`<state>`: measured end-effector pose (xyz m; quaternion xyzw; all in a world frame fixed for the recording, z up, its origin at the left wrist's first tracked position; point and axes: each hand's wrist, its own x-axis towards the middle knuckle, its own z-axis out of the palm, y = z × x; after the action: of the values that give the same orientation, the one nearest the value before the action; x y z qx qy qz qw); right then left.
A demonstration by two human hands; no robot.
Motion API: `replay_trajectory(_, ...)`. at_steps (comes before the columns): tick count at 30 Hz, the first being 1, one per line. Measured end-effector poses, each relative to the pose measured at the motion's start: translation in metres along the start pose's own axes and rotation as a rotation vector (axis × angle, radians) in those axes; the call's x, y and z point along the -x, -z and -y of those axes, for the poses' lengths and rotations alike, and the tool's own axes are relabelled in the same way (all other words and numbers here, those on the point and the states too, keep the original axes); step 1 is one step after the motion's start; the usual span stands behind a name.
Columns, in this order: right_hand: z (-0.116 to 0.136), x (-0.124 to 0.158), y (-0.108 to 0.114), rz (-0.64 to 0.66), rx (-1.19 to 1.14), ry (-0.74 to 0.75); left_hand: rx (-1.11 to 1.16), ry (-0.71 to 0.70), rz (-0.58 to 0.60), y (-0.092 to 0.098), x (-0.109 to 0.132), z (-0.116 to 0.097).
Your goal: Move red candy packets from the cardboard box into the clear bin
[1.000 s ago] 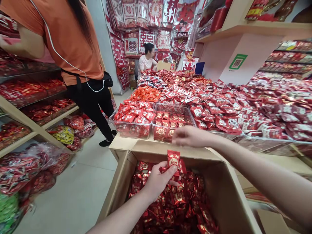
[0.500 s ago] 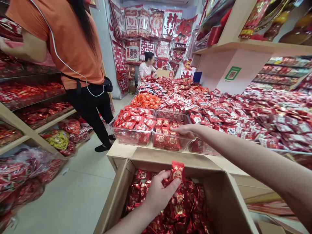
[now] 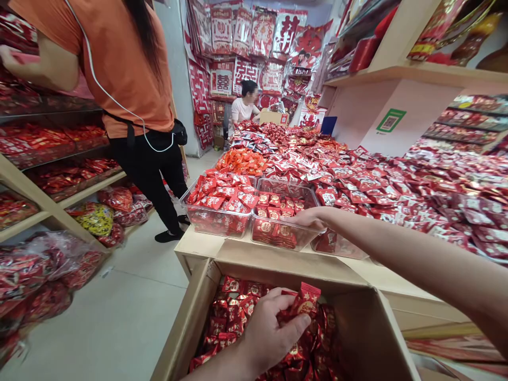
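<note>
We see a small red packet (image 3: 306,300) with a round gold mark, tilted and pinched in our left hand (image 3: 272,330) above the heap in the cardboard box (image 3: 373,333). Our right hand (image 3: 308,218) lies over the clear tub (image 3: 273,234); we cannot tell whether it grips anything. A person in orange (image 3: 119,69) stands by the left shelves.

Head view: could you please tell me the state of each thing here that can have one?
Cardboard box, open, part full of red packets.
Left bin, heaped full.
Right bin, about half full.
Left hand, closed on a red packet inside the box.
Right hand, palm down at the right bin's rim.
</note>
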<state>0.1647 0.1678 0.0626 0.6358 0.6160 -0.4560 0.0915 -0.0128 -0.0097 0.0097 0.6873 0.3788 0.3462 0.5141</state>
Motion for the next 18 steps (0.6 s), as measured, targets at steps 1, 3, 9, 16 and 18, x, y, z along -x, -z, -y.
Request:
replay_trajectory(1, -0.001, 0.001, 0.0, 0.065, -0.06, -0.025, -0.002, -0.009, 0.007, 0.0, 0.001, 0.0)
replay_trajectory(3, -0.003, 0.002, 0.001, 0.182, -0.203, -0.077, -0.007, -0.026, 0.019, 0.0, 0.001, 0.0)
replay_trajectory(9, -0.009, -0.003, 0.002, 0.263, -0.411, -0.062, -0.047, -0.042, 0.07, -0.001, 0.002, 0.003)
replay_trajectory(16, -0.002, 0.004, -0.002, 0.233, -0.372, -0.076, -0.117, -0.05, 0.097, 0.0, 0.003, 0.004)
replay_trajectory(18, 0.001, 0.01, 0.001, 0.216, -0.322, -0.086, -0.132, -0.056, 0.107, 0.0, 0.002, 0.004)
